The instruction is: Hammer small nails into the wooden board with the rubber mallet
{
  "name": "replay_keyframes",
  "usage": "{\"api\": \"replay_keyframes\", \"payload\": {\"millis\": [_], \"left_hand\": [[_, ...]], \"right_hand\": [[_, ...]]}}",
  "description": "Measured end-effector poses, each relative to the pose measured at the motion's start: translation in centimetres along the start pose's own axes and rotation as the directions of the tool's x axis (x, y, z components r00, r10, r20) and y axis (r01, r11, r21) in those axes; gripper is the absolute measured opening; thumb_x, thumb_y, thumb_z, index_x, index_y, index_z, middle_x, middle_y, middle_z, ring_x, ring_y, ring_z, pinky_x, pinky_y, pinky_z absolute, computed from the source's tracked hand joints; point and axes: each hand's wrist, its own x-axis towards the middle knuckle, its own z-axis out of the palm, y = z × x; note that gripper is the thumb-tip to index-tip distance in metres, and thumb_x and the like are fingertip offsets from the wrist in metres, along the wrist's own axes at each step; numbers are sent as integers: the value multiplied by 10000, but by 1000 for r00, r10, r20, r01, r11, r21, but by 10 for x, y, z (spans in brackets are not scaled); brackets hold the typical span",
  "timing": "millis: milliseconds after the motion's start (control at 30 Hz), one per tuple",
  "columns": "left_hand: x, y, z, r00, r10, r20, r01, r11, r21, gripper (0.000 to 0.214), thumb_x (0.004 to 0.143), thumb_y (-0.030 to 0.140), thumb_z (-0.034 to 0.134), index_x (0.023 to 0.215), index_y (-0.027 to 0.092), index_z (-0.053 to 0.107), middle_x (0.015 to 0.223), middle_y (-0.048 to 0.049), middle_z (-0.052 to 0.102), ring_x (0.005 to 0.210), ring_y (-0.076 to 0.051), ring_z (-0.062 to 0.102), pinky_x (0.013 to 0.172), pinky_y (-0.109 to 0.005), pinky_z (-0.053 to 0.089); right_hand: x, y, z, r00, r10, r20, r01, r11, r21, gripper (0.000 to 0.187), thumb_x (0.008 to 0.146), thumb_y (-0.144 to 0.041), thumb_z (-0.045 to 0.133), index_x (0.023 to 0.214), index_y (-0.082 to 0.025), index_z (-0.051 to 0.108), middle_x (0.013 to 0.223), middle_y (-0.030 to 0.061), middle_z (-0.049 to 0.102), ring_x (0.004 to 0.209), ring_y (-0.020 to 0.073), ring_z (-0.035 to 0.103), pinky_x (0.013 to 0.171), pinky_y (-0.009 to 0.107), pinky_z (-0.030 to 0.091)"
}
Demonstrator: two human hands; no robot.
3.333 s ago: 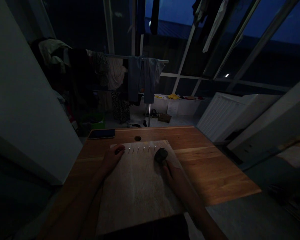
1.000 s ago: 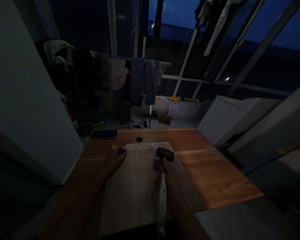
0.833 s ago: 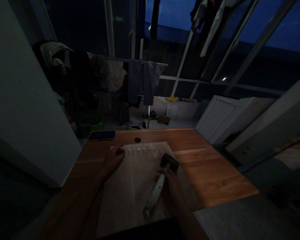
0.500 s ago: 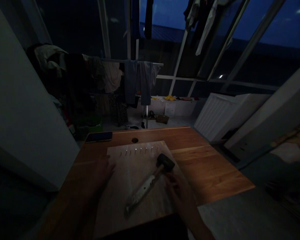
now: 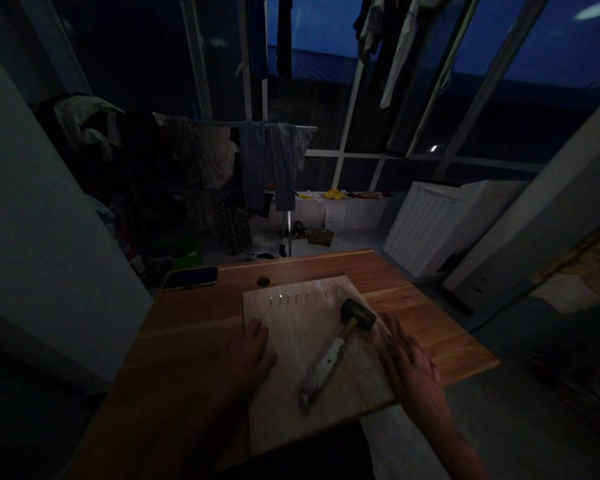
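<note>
A pale wooden board (image 5: pixel 285 393) lies on the table, with a row of several upright nails (image 5: pixel 297 297) along its far edge. Across the board rests a hammer (image 5: pixel 333 357), its dark head at the far right and its pale, worn handle slanting toward me. My left hand (image 5: pixel 247 357) grips the board's left edge, thumb over the top. At the right edge, my right hand (image 5: pixel 413 373) holds the board from the side, close to the hammer head; the undersides of its fingers are hidden. Neither hand touches the hammer.
The wooden table (image 5: pixel 445 340) has a round hole (image 5: pixel 263 282) near its far edge. A phone (image 5: pixel 190 278) lies at the far left corner. Beyond stand a drying rack with trousers (image 5: pixel 283 167) and a white ribbed cabinet (image 5: pixel 423 227).
The board has shifted right and turned a little on the table, carrying the nails and hammer. My right hand has moved from beside the hammer to the board's right edge.
</note>
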Motion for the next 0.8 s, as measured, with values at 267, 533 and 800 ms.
{"api": "replay_keyframes", "payload": {"millis": [267, 533, 800], "left_hand": [[51, 68, 54, 961, 241, 134, -224, 966, -129, 394, 928, 456, 608, 1244, 229, 669, 1488, -135, 579, 1372, -331, 518, 1164, -454, 415], [83, 96, 87, 968, 225, 111, -205, 964, -170, 395, 955, 503, 563, 1233, 245, 673, 1333, -105, 692, 1292, -321, 566, 1178, -464, 395], [79, 96, 99, 976, 208, 71, -201, 975, -98, 470, 1010, 491, 497, 1422, 275, 560, 1455, -107, 638, 1583, -396, 183, 1210, -769, -62]], "right_hand": [[31, 96, -17, 942, 327, 79, -310, 935, -171, 657, 998, -546, 238, 1372, -169, 625, 1371, 219, 640, 1266, 414, 594, 1055, 616, 440], [60, 135, -20, 889, 427, 166, -417, 904, -94, 673, 1026, -547, 189, 1409, -182, 605, 1396, 215, 628, 1247, 384, 635, 986, 532, 517], [66, 138, -22, 881, 431, 196, -429, 902, -58, 646, 1036, -525, 241, 1424, -161, 606, 1430, 221, 618, 1183, 362, 696, 958, 462, 546]]}}
